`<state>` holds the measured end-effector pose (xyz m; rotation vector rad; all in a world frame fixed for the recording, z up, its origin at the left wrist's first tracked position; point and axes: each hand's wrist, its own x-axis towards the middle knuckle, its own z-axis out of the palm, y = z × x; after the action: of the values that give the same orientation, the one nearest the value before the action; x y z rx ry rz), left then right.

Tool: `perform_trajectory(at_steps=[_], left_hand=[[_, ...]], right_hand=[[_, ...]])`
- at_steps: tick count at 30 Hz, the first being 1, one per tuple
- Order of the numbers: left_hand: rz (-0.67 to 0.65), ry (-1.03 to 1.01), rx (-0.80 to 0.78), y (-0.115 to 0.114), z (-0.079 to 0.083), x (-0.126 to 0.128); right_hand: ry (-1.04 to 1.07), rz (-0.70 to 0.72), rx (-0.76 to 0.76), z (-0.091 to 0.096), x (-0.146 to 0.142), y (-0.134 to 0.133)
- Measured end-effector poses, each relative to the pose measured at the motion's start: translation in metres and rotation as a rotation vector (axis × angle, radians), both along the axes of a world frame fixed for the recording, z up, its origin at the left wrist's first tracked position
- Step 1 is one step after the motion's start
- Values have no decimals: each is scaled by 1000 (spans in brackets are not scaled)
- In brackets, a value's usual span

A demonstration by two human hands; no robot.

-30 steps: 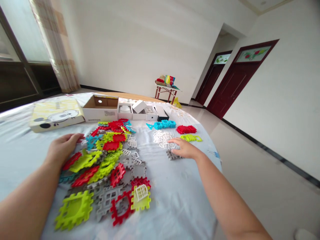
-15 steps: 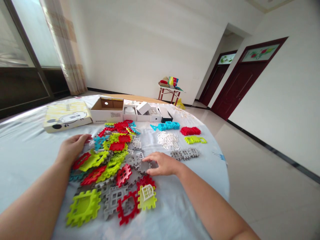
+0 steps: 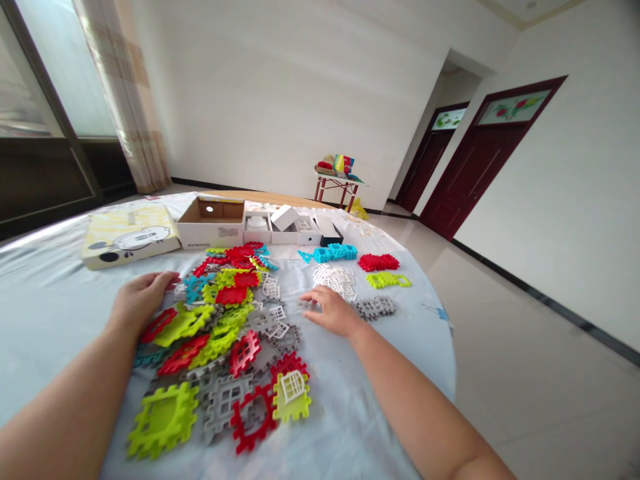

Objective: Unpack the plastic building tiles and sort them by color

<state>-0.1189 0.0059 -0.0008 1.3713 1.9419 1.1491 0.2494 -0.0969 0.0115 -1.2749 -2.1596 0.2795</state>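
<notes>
A mixed heap of interlocking plastic panels (image 3: 220,340) in red, lime green, grey and blue lies before me, with small white window frames (image 3: 271,288) among them. At the heap's left edge is my left hand (image 3: 143,300), its fingers drawn together beside a blue panel (image 3: 197,287); a small white bit shows under the fingertips, and whether they grip it is hidden. My right hand (image 3: 330,311) hovers right of the heap, thumb and fingers apart, with nothing visible between them. Just beyond it lies a pile of white window frames (image 3: 333,279); a row of grey panels (image 3: 376,308) sits to its right.
Further back are stacked blue panels (image 3: 335,253), red panels (image 3: 379,262) and lime green panels (image 3: 387,280). An open box (image 3: 210,233), a yellow lid (image 3: 133,237) and small white boxes (image 3: 285,233) line the far side of the cloth-covered round table (image 3: 400,373).
My right hand has moved off the grey panels in the heap, away from me and slightly right, toward the white frames. The left hand stays at the heap's edge. The view has shifted slightly.
</notes>
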Motion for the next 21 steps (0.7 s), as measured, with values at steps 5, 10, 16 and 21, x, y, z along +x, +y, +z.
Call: perform_trajectory(at_steps=[5,10,16,21], left_hand=[[-2,-3,-4,2,-2,-1],[2,-4,5,4,-5,-3],[-4,4,-4,9,-10,-8],[7,46,-13,6,-5,-6]], right_hand=[[-41,85,-55,1,4,-4],[-178,10,-112,-8,-3,-1],[-189,-47,-166,5,13,-3],[-151,-191,-181,26,68,-12]])
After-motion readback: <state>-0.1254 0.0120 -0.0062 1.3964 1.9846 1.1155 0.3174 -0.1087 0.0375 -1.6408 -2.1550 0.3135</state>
